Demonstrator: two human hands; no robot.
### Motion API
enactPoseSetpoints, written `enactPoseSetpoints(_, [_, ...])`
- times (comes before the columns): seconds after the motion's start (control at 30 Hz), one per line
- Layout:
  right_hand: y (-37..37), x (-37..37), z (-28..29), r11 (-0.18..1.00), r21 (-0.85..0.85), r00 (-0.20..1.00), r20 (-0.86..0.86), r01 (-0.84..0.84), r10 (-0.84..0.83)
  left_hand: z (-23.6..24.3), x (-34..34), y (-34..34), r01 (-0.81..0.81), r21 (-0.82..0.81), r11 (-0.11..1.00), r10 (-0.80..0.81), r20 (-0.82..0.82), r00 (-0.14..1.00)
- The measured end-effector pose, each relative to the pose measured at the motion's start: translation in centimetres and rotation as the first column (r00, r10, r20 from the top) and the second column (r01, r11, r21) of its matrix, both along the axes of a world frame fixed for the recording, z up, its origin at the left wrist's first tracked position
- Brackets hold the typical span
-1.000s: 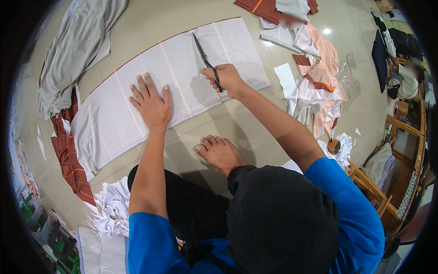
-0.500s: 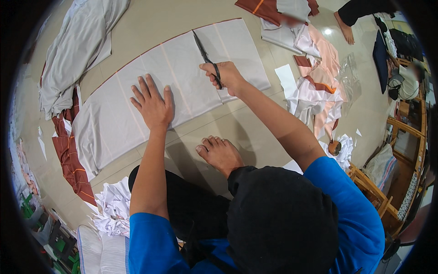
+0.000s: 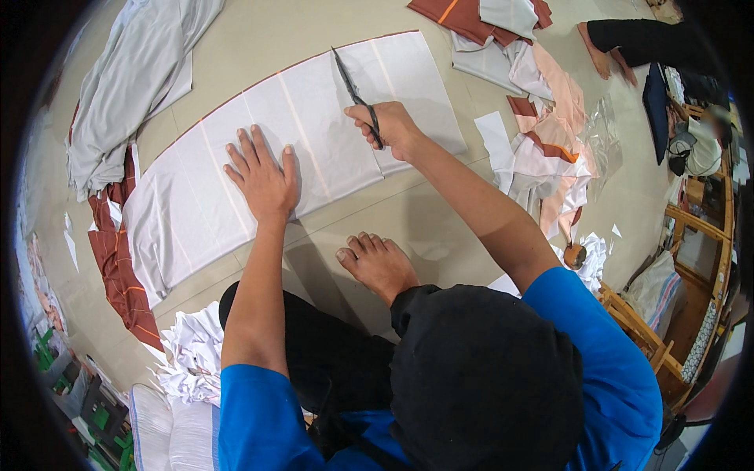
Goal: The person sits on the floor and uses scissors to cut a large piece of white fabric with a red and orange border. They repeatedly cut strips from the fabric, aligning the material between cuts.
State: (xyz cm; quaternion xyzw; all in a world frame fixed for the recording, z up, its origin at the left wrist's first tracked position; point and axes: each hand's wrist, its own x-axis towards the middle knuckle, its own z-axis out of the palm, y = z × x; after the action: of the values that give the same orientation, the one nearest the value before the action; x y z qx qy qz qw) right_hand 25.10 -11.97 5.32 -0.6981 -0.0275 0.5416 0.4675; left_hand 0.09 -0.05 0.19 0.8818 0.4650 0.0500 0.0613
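A long piece of pale grey-white fabric point(image 3: 330, 149) lies flat on the floor, with faint orange stripes across it and a thin brown edge on its far side. My left hand point(image 3: 265, 179) presses on it palm down, fingers spread. Closed around the handles of black scissors point(image 3: 350, 85) is my right hand point(image 3: 385, 129). The blades rest over the cloth and point to its far edge, where the tip reaches. A cut line shows in the cloth near the scissors; how far it runs beneath my right hand is hidden.
Brown striped cloth point(image 3: 124, 275) and a grey fabric heap point(image 3: 133, 86) lie at the left. White scraps point(image 3: 192, 353) pile up near my left elbow. Peach and white pieces point(image 3: 561, 133) lie at the right, before a wooden frame point(image 3: 699, 224). Another person's foot point(image 3: 594, 51) is at the far right.
The other person's legs at the far right have shifted, and a second foot now shows. The blurred hand by the brown and grey cloth is gone. My hands stay almost still.
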Motion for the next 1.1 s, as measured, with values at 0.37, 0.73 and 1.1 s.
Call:
enactPoseSetpoints(0.37, [-0.07,0.0,0.26,1.0,0.012,1.0,0.022,-0.002,0.001,-0.17,-0.11,0.04,-0.007,-0.013,1.0,0.007,0.008,1.0])
enactPoseSetpoints(0.73, [0.38,0.34,0.2,1.0,0.007,1.0,0.013,0.005,-0.005,0.04,-0.14,-0.01,-0.009,-0.036,0.999,0.01,0.034,0.999])
enactPoseSetpoints(1.1, [0.9,0.66,0.31,1.0,0.018,1.0,0.013,0.004,-0.004,0.33,0.0,-0.06,-0.021,-0.064,0.998,0.021,0.007,1.0])
